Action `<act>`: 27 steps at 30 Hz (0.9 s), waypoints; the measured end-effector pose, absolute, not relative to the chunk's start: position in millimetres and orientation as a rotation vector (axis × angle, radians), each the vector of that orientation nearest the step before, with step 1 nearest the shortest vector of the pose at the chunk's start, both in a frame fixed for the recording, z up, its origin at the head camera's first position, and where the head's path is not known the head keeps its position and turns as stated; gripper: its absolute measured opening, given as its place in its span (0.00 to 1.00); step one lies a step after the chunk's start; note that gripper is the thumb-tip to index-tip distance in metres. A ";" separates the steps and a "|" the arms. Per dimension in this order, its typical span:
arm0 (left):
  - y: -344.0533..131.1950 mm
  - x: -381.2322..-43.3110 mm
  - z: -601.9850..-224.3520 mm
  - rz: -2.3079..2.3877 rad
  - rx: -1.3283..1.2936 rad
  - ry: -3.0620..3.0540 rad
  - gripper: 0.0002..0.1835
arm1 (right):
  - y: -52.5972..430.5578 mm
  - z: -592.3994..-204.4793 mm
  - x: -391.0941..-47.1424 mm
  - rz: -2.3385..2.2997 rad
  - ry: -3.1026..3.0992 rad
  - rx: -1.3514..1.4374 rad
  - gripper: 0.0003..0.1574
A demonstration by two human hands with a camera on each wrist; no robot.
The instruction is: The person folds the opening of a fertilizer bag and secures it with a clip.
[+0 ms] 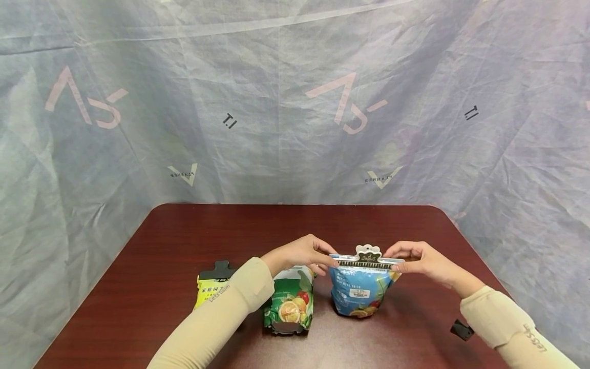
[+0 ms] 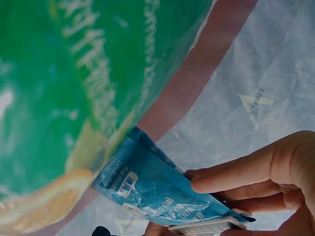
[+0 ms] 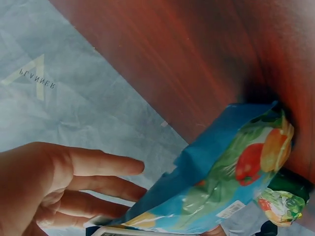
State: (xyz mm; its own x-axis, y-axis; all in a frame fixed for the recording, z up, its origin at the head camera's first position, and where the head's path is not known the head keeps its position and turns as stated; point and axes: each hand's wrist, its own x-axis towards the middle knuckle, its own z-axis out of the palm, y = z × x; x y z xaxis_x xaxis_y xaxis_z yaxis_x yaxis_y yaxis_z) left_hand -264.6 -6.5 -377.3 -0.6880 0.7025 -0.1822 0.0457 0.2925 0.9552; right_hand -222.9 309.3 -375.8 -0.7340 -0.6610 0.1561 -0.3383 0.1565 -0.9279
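A blue bag [image 1: 352, 292] with fruit printed low on its front stands upright on the table. Along its top edge lies a wide white-and-black bag clip [image 1: 369, 259] with a scalloped handle. My left hand [image 1: 301, 253] pinches the bag's left top corner at the clip's end, thumb in front. The right hand [image 1: 426, 264] pinches the opposite corner, its thumb at the clip's right end and its fingers behind. In the right wrist view those fingers [image 3: 103, 187] lie fairly straight along the blue bag [image 3: 211, 182]; the thumb is hidden there.
Just left of the blue bag is a green bag [image 1: 290, 302] with fruit pictures. Farther left, partly behind the left sleeve, a yellow bag [image 1: 208, 291] bears a black clip [image 1: 220, 269]. A small black object [image 1: 461, 330] lies near the right forearm. Grey cloth [image 1: 276, 128] hangs behind the table.
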 end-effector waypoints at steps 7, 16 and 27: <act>-6.3 -264.1 -377.2 1.425 0.691 1.979 0.13 | 309.5 -389.9 -218.6 -1.737 2.078 -0.878 0.15; -7.3 -263.3 -378.4 1.450 0.721 1.948 0.13 | 309.4 -405.5 -214.2 -1.927 1.871 -0.864 0.18; -8.1 -265.6 -380.9 1.419 0.751 1.958 0.14 | 304.7 -410.2 -209.8 -2.011 1.839 -0.832 0.19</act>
State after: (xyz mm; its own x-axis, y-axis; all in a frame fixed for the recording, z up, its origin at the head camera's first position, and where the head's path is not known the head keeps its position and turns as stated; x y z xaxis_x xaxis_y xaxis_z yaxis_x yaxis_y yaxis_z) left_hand -265.6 -8.1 -380.9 -0.6596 0.7384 -0.1402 0.0967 0.2683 0.9585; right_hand -209.8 304.7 -410.2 -0.7907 -0.5723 0.2173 -0.1655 -0.1418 -0.9760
